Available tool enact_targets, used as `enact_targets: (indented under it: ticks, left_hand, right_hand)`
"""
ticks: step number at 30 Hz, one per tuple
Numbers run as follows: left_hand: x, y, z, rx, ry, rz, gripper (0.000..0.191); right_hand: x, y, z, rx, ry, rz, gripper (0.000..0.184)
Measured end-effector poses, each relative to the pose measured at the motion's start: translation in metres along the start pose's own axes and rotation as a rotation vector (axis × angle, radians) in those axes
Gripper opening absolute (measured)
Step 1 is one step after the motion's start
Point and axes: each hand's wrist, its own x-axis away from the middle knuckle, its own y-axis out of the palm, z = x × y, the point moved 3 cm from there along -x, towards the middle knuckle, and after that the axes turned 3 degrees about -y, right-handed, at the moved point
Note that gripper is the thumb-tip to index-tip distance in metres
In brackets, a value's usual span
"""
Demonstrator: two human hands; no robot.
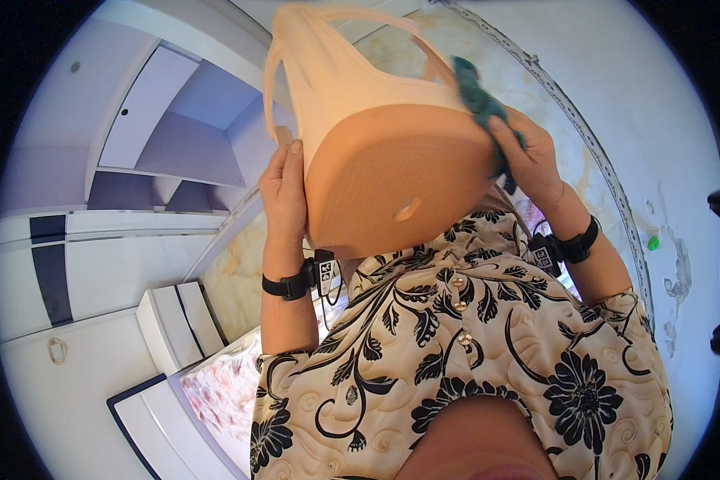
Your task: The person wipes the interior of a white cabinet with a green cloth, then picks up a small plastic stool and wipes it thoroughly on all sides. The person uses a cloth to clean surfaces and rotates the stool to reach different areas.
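A plastic stool or small chair (pixel 360 162), with a textured orange seat and cream frame parts, is held up tilted before my chest. An oval slot shows in the seat. My left hand (pixel 283 192) grips its left side, thumb lying along the rim. On the opposite side, my right hand (pixel 531 153) holds a dark green cloth (pixel 480 99) against the edge of the seat. Part of the cloth hangs below the fingers and looks blurred. The frame's far end is at the top of the view, and its underside is hidden.
To the left stands a white cabinet (pixel 150 108) with open shelves. A white bedside cabinet (pixel 177 327) adjoins a bed with floral bedding (pixel 228 384). Marbled floor tiles (pixel 234 273) run toward a patterned border strip (pixel 576 114) by a wall with peeling paint (pixel 678 282).
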Motion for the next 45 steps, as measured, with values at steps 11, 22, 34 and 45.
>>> enact_targets:
  ticks: [11, 22, 34, 45]
  left_hand:
    - [0.019, 0.003, -0.001, -0.043, 0.068, 0.052, 0.029]
    - [0.010, 0.023, 0.006, -0.188, 0.210, -0.035, 0.032]
    - [0.060, 0.064, 0.038, -0.442, 0.440, -0.196, 0.026]
    - [0.071, 0.050, 0.030, -0.393, 0.456, -0.204, 0.021]
  right_hand:
    - [-0.042, 0.024, -0.046, 0.013, -0.468, -0.228, 0.031]
    - [-0.010, -0.008, -0.024, 0.061, -0.078, -0.025, 0.030]
    - [-0.183, 0.043, -0.078, 0.421, -0.741, -0.461, 0.039]
    - [-0.127, 0.047, -0.091, 0.242, -1.043, -0.492, 0.019]
